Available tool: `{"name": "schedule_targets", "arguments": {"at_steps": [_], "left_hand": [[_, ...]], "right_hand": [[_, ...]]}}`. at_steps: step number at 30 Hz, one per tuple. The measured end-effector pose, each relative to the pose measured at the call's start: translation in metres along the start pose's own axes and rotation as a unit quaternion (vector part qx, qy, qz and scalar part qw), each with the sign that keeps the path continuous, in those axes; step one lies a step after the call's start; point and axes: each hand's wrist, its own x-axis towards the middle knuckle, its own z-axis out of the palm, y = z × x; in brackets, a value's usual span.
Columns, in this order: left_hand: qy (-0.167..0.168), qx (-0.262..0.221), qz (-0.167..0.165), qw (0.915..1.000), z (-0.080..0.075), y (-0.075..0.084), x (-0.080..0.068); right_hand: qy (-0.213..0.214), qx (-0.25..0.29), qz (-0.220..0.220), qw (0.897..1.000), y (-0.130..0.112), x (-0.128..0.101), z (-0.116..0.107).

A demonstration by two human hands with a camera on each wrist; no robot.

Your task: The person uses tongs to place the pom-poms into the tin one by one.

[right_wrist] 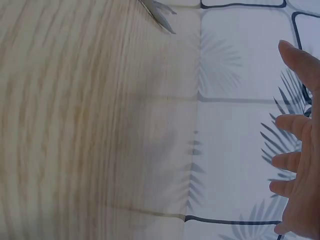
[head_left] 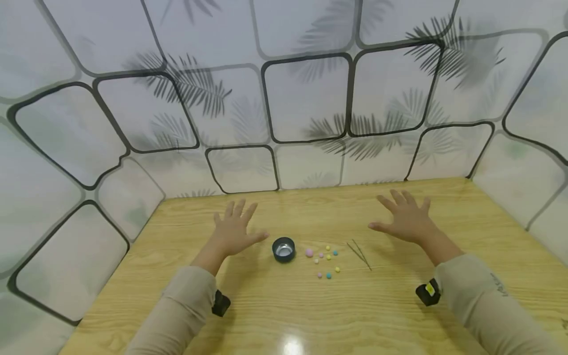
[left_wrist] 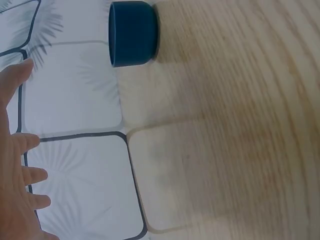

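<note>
My left hand (head_left: 232,235) is held with fingers spread and holds nothing; its thumb points toward a small dark round bowl (head_left: 283,250). In the left wrist view the bowl (left_wrist: 134,34) looks deep blue, apart from the hand (left_wrist: 17,155). My right hand (head_left: 406,219), also spread and holding nothing, is to the right of a pair of thin metal tweezers (head_left: 360,255). The tips of the tweezers (right_wrist: 159,16) show at the top of the right wrist view. Between bowl and tweezers lie several small pink, yellow, blue and white balls, among them a larger pink ball (head_left: 309,253).
The pale wooden table (head_left: 266,305) meets a patterned wall (head_left: 306,98) with dark outlines and leaf prints at the back and sides. A black wrist camera (head_left: 220,303) sits under the left sleeve, and another wrist camera (head_left: 428,292) under the right.
</note>
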Motion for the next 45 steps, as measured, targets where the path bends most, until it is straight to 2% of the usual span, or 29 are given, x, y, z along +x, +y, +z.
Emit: {"name": "schedule_targets", "arguments": {"at_steps": [14, 22, 27, 39, 45], "left_hand": [[0.000, 0.001, 0.033, 0.9995, 0.005, 0.012, -0.005], [-0.017, 0.008, 0.040, 0.9990, 0.017, 0.017, -0.007], [-0.016, 0.001, 0.047, 0.9988, 0.022, 0.023, -0.008], [-0.041, -0.057, 0.051, 0.9962, 0.031, 0.031, -0.009], [-0.046, -0.060, 0.061, 0.9953, 0.034, 0.033, -0.011]], "right_hand": [[-0.004, 0.008, -0.014, 1.000, -0.016, -0.006, 0.008], [-0.004, 0.016, -0.027, 1.000, -0.026, -0.012, 0.021], [-0.003, 0.026, -0.035, 0.999, -0.031, -0.015, 0.026], [-0.010, 0.071, -0.064, 0.995, -0.041, -0.019, 0.038], [-0.031, 0.128, -0.064, 0.989, -0.047, -0.020, 0.041]]}}
